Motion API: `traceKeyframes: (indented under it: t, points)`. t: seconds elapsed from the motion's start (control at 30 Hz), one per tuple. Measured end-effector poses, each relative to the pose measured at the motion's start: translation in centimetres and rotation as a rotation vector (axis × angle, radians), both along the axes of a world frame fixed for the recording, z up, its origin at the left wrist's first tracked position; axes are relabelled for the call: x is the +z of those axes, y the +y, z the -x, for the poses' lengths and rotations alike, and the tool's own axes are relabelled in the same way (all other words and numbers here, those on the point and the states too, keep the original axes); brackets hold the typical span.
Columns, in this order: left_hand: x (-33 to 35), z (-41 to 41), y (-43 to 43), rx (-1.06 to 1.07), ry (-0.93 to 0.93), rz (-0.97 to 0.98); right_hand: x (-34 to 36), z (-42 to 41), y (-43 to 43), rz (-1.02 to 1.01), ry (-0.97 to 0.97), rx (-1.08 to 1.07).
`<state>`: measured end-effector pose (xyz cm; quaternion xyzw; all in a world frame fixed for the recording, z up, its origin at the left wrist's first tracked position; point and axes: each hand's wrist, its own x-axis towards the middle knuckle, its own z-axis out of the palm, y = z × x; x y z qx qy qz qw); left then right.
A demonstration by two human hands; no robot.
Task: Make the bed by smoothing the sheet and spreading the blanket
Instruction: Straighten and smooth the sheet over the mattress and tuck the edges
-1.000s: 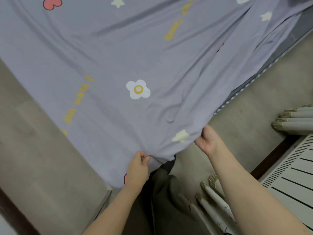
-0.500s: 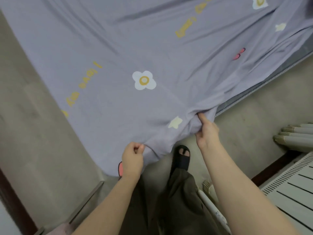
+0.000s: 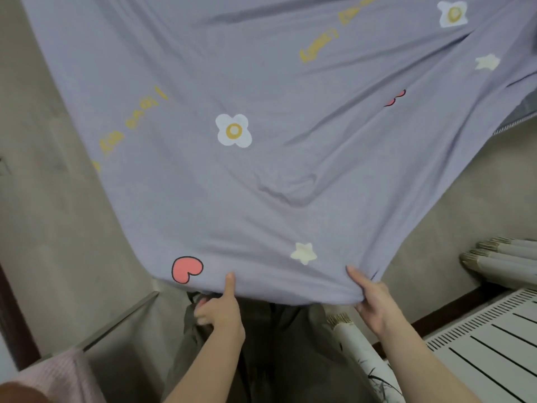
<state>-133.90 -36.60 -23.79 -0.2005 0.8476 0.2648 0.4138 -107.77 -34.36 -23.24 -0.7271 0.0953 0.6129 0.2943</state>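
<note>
A lilac sheet (image 3: 261,175) printed with flowers, stars, hearts and yellow lettering fills most of the head view, stretched taut from its near edge. My left hand (image 3: 220,311) grips that edge right of a pink heart print, thumb on top and fingers curled underneath. My right hand (image 3: 370,301) grips the same edge further right, below a cream star print, where the cloth bunches. A deep crease sits in the sheet's middle. The grey mattress edge (image 3: 523,112) shows at the far right. No blanket is recognisable.
Beige floor lies to the left and right of the bed. Rolled scrolls with fringed ends (image 3: 499,257) lie on the right, another roll (image 3: 363,353) by my leg. A white slatted panel (image 3: 488,344) is at the lower right, a pink cloth (image 3: 66,373) at the lower left.
Both hands have pulled the sheet's near edge toward me and spread apart along it. The corner that hung bunched now lies stretched flat, with the pink heart print in view.
</note>
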Motion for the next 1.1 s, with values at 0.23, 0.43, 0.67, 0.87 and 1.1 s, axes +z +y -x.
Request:
traceKeyframes:
  t: [0.23, 0.43, 0.67, 0.87, 1.1]
  points:
    - [-3.7, 2.1, 0.5, -0.002, -0.149, -0.119, -3.8, -1.0, 0.3, 0.385, -0.216, 0.272]
    - [-4.5, 4.9, 0.8, -0.074, -0.133, 0.054, -4.7, 0.9, 5.2, 0.269, -0.658, 0.545]
    - [-3.1, 9.5, 0.5, 0.232, 0.138, -0.208, -3.3, 2.9, 13.1, -0.124, -0.407, 0.375]
    - [-3.5, 13.0, -0.5, 0.138, 0.140, -0.206, -3.8, 3.1, 14.6, -0.030, -0.306, 0.348]
    - [-3.9, 14.2, -2.1, 0.079, 0.344, -0.072, -4.1, 3.3, 13.5, -0.052, -0.439, 0.361]
